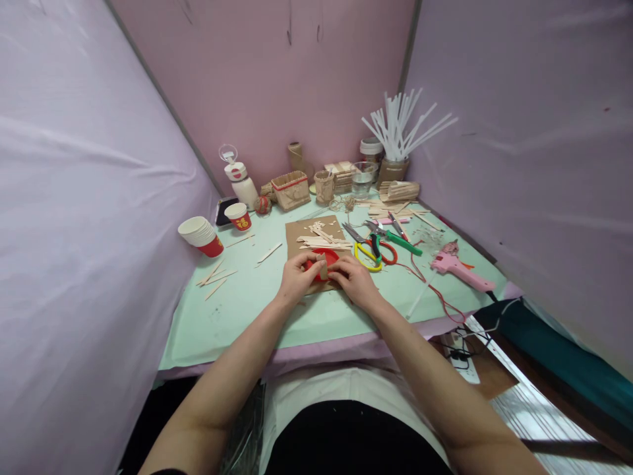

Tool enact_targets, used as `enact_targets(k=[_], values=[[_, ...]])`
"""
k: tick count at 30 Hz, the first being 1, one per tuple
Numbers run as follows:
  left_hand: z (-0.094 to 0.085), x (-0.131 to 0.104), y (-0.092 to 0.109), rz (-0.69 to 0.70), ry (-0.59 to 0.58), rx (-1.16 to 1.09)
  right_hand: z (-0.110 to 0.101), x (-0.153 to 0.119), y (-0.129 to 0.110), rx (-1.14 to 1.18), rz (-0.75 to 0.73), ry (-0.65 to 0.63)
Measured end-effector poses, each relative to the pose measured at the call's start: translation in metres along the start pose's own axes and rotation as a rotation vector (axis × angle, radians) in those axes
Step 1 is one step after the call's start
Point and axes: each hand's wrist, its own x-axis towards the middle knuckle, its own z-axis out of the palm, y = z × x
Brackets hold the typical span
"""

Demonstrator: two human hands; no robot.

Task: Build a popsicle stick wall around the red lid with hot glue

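My left hand [299, 276] is closed, pinching a small tan strip [323, 266] between thumb and fingers. Both hands are at a red, rounded piece [327, 253] near the front of a brown cardboard sheet [295, 232]. My right hand [354, 278] has its fingertips together at the right side of the red piece; whether it also grips the strip is too small to tell. Just beyond the hands, thin wooden sticks [324, 243] and cut bits of wood lie on the cardboard. Yellow-handled scissors [368, 257] lie right of my right hand.
Green-handled pliers [403, 243] and a pink glue gun [462, 270] with a red cord lie to the right. Stacked paper cups [200, 235] and a white bottle [243, 188] stand left. A water glass [362, 179] and white glue sticks [397, 128] stand at the back.
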Motion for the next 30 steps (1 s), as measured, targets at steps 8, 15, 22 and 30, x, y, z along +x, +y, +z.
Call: enact_targets(k=[8, 15, 22, 30], values=[[-0.0010, 0.0009, -0.0028, 0.021, 0.006, 0.014, -0.0002, -0.0003, -0.0010, 0.004, 0.001, 0.003], [-0.0014, 0.0013, -0.0044, 0.029, 0.000, -0.015, -0.0005, -0.0001, -0.0026, 0.005, -0.002, 0.002], [-0.0015, 0.0027, -0.0051, 0.029, -0.016, -0.029, -0.0017, 0.0008, -0.0042, 0.019, -0.027, -0.008], [-0.0022, 0.0026, -0.0086, 0.049, -0.003, -0.005, -0.0016, 0.0012, -0.0052, 0.013, -0.034, 0.005]])
